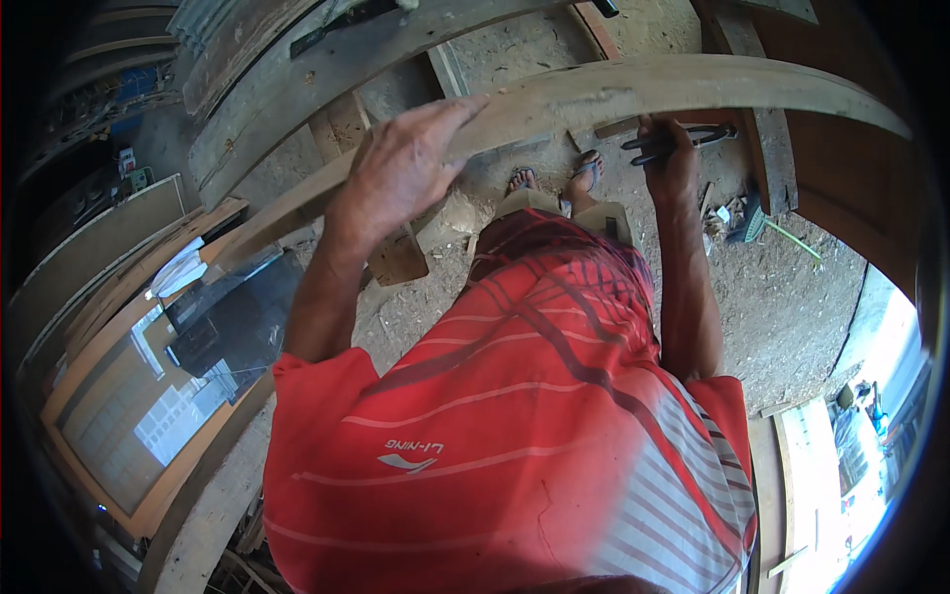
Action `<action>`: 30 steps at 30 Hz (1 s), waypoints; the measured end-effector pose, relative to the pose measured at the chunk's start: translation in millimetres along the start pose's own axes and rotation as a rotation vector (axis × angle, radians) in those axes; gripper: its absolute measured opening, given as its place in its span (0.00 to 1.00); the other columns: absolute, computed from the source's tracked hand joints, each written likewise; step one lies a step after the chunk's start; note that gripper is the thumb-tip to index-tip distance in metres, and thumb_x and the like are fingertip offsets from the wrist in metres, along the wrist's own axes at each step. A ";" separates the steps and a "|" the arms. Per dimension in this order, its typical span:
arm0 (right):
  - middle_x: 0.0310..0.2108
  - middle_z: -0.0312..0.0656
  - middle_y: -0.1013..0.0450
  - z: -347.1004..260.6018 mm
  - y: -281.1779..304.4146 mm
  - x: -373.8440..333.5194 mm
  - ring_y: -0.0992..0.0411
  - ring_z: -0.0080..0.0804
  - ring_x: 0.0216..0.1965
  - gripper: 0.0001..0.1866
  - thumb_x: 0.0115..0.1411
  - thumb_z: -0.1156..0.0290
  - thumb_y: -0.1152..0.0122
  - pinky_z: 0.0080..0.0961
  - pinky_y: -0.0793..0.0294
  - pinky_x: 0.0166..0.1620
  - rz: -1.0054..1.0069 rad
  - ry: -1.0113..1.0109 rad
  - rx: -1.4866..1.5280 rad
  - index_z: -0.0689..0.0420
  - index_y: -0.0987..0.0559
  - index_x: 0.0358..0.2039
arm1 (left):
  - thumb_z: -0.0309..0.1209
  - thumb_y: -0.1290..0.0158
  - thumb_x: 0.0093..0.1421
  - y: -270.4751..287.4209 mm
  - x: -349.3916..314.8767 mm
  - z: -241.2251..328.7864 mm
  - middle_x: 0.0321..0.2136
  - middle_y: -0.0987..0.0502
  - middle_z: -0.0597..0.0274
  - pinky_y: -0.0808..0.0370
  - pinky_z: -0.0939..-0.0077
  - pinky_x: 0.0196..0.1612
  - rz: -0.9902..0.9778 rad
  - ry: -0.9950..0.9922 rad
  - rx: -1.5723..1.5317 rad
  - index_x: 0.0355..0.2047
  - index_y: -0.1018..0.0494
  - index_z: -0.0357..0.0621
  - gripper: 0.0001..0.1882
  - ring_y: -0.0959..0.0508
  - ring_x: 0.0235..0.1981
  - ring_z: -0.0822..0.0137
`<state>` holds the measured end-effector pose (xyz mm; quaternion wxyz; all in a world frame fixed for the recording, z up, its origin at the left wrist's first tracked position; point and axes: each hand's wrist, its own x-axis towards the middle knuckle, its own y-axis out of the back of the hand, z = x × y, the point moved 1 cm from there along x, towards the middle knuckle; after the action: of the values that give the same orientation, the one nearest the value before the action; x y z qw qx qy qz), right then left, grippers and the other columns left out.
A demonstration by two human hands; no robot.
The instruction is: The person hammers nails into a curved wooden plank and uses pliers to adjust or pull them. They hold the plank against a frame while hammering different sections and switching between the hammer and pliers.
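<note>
The space ahead of the body is being spanned by a long pale wooden board [653,87], its line being bent by the fisheye view between the left side and the right rim. Its left half is being covered in part by the left hand [401,163], which is being laid over the wood with its back turned up, loosely open and with fingers extended; whether the underside is being touched by the thumb cannot fairly be told. Just beyond the board's near edge, on the right, a dark pincer-like tool [714,136] is being held in the right hand [673,166], the fingers being closed around its handles and its head being pointed rightward. Near the tool, the board is being crossed by a wooden crosspiece [775,163], and a brown panel [841,183] is being seen farther right. Beyond the left hand, another thick plank [327,89] is being shown. Sandals [589,173] are being worn on the dusty ground [772,317], and a red striped shirt [465,505] is being worn above. At the left, a wood-framed panel [104,406] is being partly overlapped by a dark sheet [237,317].
</note>
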<state>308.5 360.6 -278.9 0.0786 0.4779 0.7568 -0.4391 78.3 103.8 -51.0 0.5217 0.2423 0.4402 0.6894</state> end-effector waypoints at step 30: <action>0.52 0.45 0.22 -12.6 -45.5 28.4 0.24 0.42 0.54 0.23 0.72 0.53 0.48 0.42 0.24 0.57 -0.201 -0.047 0.282 0.59 0.24 0.56 | 0.20 0.37 0.47 -125.1 -72.6 44.1 0.65 0.37 0.54 0.36 0.52 0.59 0.153 0.115 0.214 0.70 0.37 0.55 0.47 0.33 0.62 0.50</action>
<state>261.2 381.3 -259.8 -0.0159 0.3957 0.7297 -0.5574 201.2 60.2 -127.7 0.4128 0.2898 0.5206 0.6889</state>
